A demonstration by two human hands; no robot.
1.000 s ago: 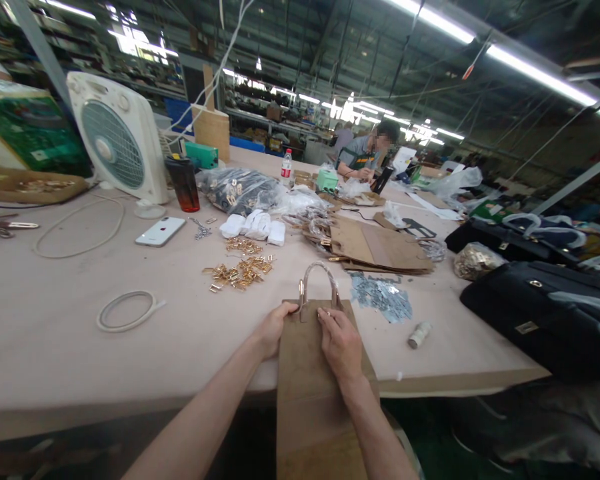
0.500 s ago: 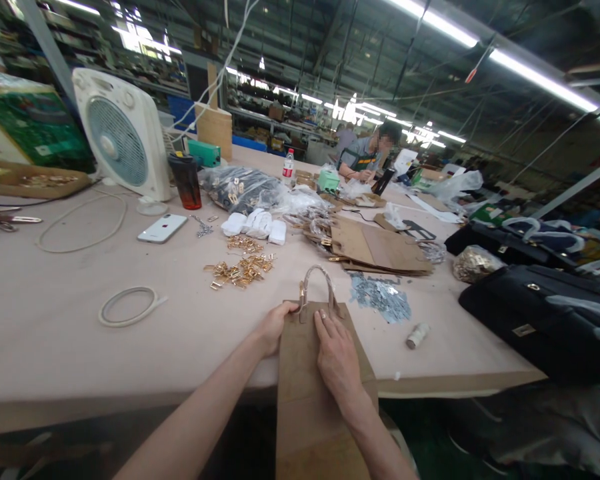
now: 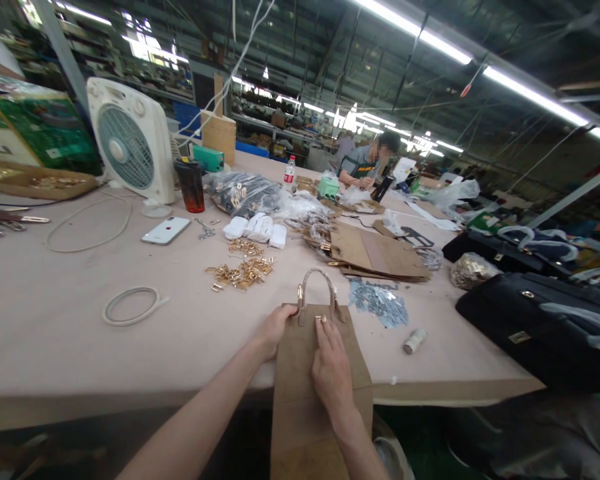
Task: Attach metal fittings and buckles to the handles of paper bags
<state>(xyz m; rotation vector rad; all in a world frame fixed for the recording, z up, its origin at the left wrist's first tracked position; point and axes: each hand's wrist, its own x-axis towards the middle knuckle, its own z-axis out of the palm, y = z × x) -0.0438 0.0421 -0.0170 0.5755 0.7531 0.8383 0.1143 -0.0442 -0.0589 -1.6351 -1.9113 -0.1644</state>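
- Since your left hand (image 3: 275, 330) pinches the top edge of the kraft paper bag (image 3: 300, 380) with curled fingers, the bag overhangs the counter (image 3: 55, 313) below them.
- Your right hand (image 3: 331, 373) lies flat on it, fingers together.
- Light paper, likely to crease: hold beside the handle (image 3: 316, 283).

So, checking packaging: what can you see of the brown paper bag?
The brown kraft paper bag lies flat, its top on the table, its lower part overhanging. A curved, glossy handle with a gold-coloured clip rises from the top. The left hand holds its upper edge; the right hand presses its front.
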